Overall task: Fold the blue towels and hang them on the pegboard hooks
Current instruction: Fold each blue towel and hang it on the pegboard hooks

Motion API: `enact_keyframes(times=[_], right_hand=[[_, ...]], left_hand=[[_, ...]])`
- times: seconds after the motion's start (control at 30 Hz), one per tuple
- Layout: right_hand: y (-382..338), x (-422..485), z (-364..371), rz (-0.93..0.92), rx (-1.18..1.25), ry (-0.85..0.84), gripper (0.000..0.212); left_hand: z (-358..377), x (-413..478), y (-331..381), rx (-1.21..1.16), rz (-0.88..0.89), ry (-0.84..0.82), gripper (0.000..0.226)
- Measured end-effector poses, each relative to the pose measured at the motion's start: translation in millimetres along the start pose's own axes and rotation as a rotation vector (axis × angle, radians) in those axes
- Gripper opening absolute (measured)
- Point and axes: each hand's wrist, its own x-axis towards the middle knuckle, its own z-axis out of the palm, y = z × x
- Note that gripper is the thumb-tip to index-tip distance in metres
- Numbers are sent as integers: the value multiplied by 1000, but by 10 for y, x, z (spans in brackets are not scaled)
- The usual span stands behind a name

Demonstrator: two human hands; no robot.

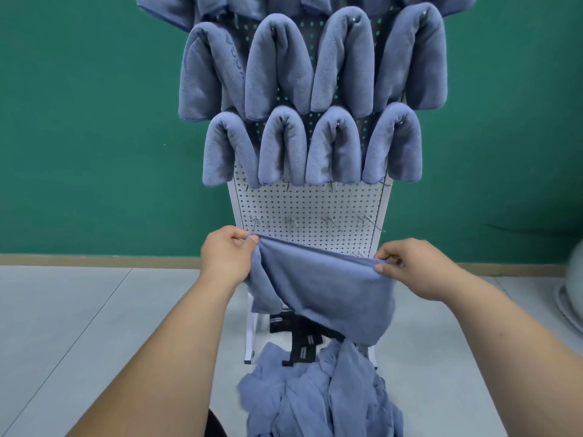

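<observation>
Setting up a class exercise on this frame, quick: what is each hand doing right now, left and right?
Left hand: pinches the top left corner of the blue towel.
Right hand: pinches the towel's top right corner.

Top-row towels [164,7] are cut off above; a white object [572,298] is blurred.

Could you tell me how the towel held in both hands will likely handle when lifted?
Probably floppy: the towel sags between left hand and right hand. Likely light, since fingertip pinches carry it. Unlikely to slip; looks plush.
</observation>
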Motion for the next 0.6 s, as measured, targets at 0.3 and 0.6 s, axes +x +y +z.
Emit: enact_keyframes(times=[0.3, 0.6], right_hand=[[-166, -71, -64, 51, 631, 24, 5], [-646, -140, 69, -25, 766, -187, 38]], left_hand=[[61, -87, 44, 4, 2, -93, 10], [358, -474, 241, -143, 77, -427, 15]])
